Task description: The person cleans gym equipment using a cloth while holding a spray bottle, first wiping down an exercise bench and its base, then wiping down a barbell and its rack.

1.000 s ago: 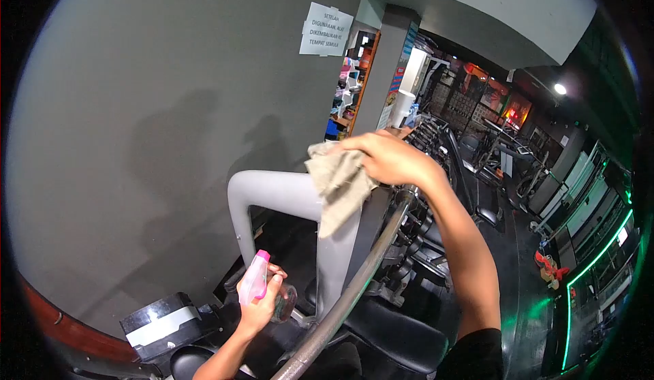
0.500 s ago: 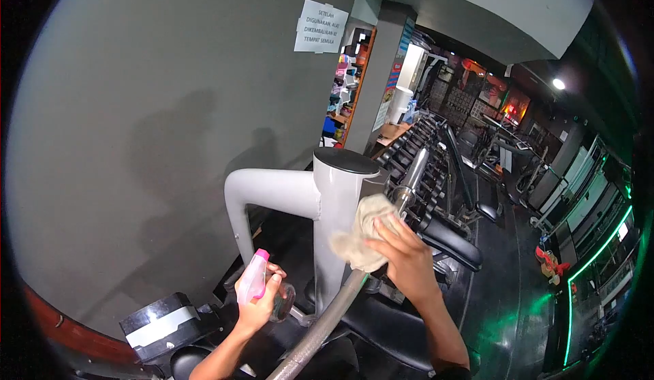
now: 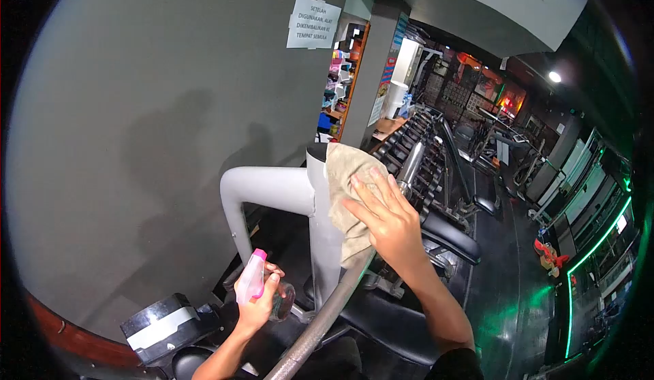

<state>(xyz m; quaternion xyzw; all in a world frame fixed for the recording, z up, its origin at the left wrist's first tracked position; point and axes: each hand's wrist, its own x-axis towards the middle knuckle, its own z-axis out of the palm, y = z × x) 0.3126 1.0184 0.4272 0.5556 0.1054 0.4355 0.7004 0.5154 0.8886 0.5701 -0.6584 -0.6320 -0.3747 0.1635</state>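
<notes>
My left hand (image 3: 258,307) is closed around a spray bottle (image 3: 251,276) with a pink and white head and a clear body. With fingers stretched across it, my right hand (image 3: 393,225) presses a beige cloth (image 3: 345,181) against the upper part of a light grey metal post (image 3: 325,247). The cloth hides part of the post's black cap and its right side. A knurled barbell (image 3: 320,330) runs from the bottom edge up under the cloth, and its shiny sleeve shows again beyond my right hand.
Behind the post stands a dumbbell rack (image 3: 413,137). A black padded bench (image 3: 388,332) lies below the bar. At left is a dark wall with a paper sign (image 3: 314,22). A black and silver box-like piece (image 3: 161,329) sits low left; more gym machines stand at right.
My right hand has moved the cloth up and slightly left, from the bar and post side onto the post's top. The cloth is more spread out. My left hand and the bottle are nearly unchanged.
</notes>
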